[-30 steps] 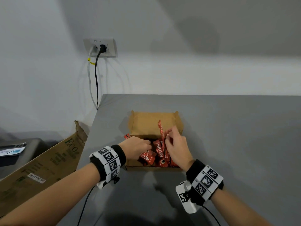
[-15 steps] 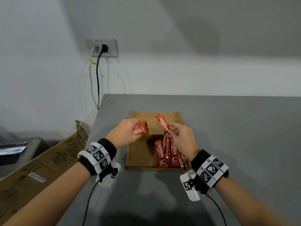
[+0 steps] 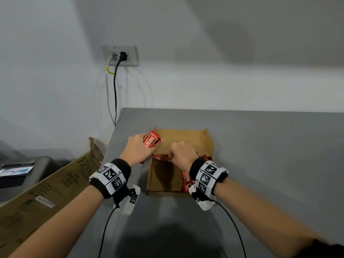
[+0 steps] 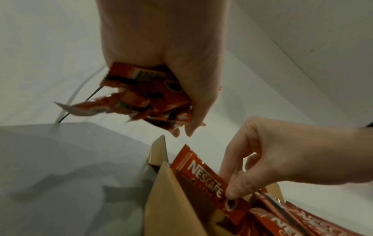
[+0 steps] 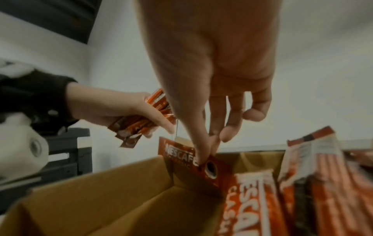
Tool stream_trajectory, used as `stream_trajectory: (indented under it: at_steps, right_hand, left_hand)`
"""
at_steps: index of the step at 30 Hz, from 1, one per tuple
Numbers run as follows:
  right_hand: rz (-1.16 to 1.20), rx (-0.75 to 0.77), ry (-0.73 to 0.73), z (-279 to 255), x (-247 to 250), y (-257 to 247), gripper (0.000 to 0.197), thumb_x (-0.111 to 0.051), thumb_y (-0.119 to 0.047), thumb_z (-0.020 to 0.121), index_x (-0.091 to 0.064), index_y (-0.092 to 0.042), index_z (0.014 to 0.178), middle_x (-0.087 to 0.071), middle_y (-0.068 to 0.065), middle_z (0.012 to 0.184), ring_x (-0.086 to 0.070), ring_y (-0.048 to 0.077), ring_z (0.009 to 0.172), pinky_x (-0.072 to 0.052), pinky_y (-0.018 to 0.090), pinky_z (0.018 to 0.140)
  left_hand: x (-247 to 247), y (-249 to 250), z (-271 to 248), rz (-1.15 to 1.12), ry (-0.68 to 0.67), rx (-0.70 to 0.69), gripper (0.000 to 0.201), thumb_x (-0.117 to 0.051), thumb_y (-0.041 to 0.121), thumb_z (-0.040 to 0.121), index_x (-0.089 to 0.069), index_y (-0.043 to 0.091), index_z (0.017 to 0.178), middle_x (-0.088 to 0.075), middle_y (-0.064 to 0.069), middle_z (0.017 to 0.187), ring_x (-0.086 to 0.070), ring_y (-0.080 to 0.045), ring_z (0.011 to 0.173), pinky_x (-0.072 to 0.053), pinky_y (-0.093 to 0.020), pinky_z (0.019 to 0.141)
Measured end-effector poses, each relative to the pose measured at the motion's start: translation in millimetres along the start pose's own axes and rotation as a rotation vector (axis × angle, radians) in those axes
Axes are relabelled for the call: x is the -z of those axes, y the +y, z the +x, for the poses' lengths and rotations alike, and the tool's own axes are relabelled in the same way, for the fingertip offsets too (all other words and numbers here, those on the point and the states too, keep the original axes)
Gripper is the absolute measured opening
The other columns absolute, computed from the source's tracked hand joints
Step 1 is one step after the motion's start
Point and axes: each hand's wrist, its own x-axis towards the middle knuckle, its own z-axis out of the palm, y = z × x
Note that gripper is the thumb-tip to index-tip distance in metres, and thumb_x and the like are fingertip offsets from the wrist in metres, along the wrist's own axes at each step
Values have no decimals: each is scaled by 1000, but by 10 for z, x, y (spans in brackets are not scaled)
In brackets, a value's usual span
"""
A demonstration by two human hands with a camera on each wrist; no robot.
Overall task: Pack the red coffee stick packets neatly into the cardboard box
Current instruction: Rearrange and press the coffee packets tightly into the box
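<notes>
left grip [image 3: 136, 148] curled round a bunch of packets [image 3: 153, 140] above the box's far left corner, right grip [image 3: 183, 155] pinching one packet [image 3: 161, 157] between thumb and fingertips, both forearms extended forward

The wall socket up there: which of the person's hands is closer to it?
Left. The left hand, gripping a bunch of packets, is just below the socket; the right hand sits further right, over the box.

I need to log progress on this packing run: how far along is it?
Partly done. A row of packets already lies along the right side of the cardboard box. The right hand pinches one packet inside; the left hand holds a bunch still to pack.
</notes>
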Motion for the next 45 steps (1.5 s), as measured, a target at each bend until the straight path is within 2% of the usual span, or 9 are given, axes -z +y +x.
stream_trajectory:
  at_steps: [5, 9, 12, 16, 20, 24, 30, 40, 45]
  right_hand:
    - [-125, 37, -4, 47, 19, -75, 8, -56, -8, 89, -62, -9, 95, -64, 8, 98, -61, 25, 92, -52, 34, 80]
    - [-207, 74, -26, 47, 67, -135, 11, -54, -10, 91, -58, -6, 100, -62, 10, 101, -60, 27, 93, -41, 30, 70]
    - [-249, 83, -40, 34, 76, -149, 13, -50, -10, 93, -57, -5, 103, -61, 11, 103, -60, 27, 93, -41, 31, 71]
    - [-253, 75, -47, 37, 84, -137, 12, -46, -8, 95, -58, -6, 99, -62, 10, 99, -60, 26, 90, -43, 31, 70]
    - [-280, 75, -39, 38, 60, -159, 12, -46, -7, 95, -58, -6, 100, -62, 10, 99, -61, 26, 89, -44, 31, 71]
    - [-276, 53, -57, 22, 65, -128, 9, -48, -7, 93, -56, -8, 98, -61, 8, 98, -51, 22, 77, -41, 29, 68]
    - [-345, 20, -87, 17, 131, -97, 13, -55, -9, 90, -56, -9, 103, -61, 6, 98, -60, 24, 90, -39, 29, 68]
    - [-311, -19, -94, 74, 121, -102, 9, -53, -8, 90, -55, -7, 99, -55, 6, 87, -55, 24, 80, -41, 30, 67]
    - [-288, 106, -178, 62, 103, -57, 14, -58, -13, 89, -57, -5, 100, -63, 11, 102, -61, 27, 95, -46, 33, 75]
  left_hand:
    - [-29, 4, -25, 118, -82, -21, 41, -77, 26, 75, -58, 13, 109, -63, -3, 94, -59, -14, 79, -49, -23, 69]
    - [-66, 9, -42, 258, -130, -28, 45, -75, 28, 76, -56, 16, 115, -65, -6, 101, -62, -21, 89, -54, -38, 81]
    - [-84, 6, -55, 285, -136, -11, 45, -74, 27, 76, -55, 17, 116, -64, -7, 105, -61, -22, 93, -53, -40, 85]
    - [-81, 17, -75, 235, -155, 11, 48, -74, 28, 77, -54, 15, 119, -63, -7, 106, -61, -21, 93, -53, -35, 85]
    - [-118, -5, -70, 244, -171, 12, 38, -72, 23, 78, -56, 16, 112, -65, -7, 102, -61, -21, 89, -54, -37, 83]
    - [-171, -46, -81, 329, -153, 10, 33, -69, 24, 79, -55, 18, 109, -64, -4, 99, -61, -21, 90, -53, -35, 80]
    - [-248, -43, -83, 412, -104, -22, 30, -65, 23, 82, -54, 17, 109, -65, -6, 101, -62, -25, 93, -53, -39, 82]
    - [-283, -56, -71, 480, -76, -49, 29, -65, 24, 83, -53, 16, 109, -63, -4, 107, -61, -24, 97, -52, -38, 83]
    - [-292, -41, -56, 528, -87, -78, 26, -62, 25, 85, -53, 17, 108, -65, -5, 104, -62, -24, 94, -52, -36, 80]
